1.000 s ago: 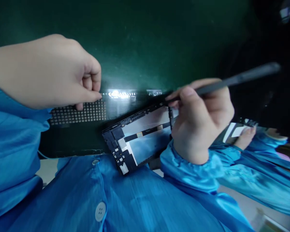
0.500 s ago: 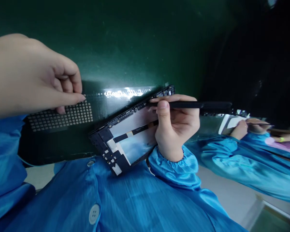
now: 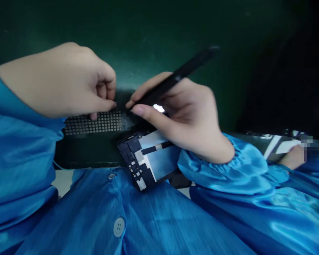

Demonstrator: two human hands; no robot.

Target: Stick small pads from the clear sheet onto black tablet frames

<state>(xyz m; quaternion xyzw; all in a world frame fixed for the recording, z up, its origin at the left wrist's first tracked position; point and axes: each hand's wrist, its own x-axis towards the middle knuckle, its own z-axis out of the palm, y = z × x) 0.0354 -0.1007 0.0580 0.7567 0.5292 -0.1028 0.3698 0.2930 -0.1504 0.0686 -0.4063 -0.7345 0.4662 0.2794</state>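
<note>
Black stylus (image 3: 174, 80) gripped in the closed right hand (image 3: 183, 120); curled left hand (image 3: 69, 81) pinched on the mesh strip (image 3: 95, 123); tablet frame (image 3: 146, 159) just below. Risk then: a slipped stylus tip, from hurried pressure, scratching the mesh.

Right hand (image 3: 186, 120) holding black stylus (image 3: 175, 78), tablet frame (image 3: 129, 150)

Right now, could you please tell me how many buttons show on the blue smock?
2: the upper button, the lower button, both on the smock; more may be hidden.
</note>
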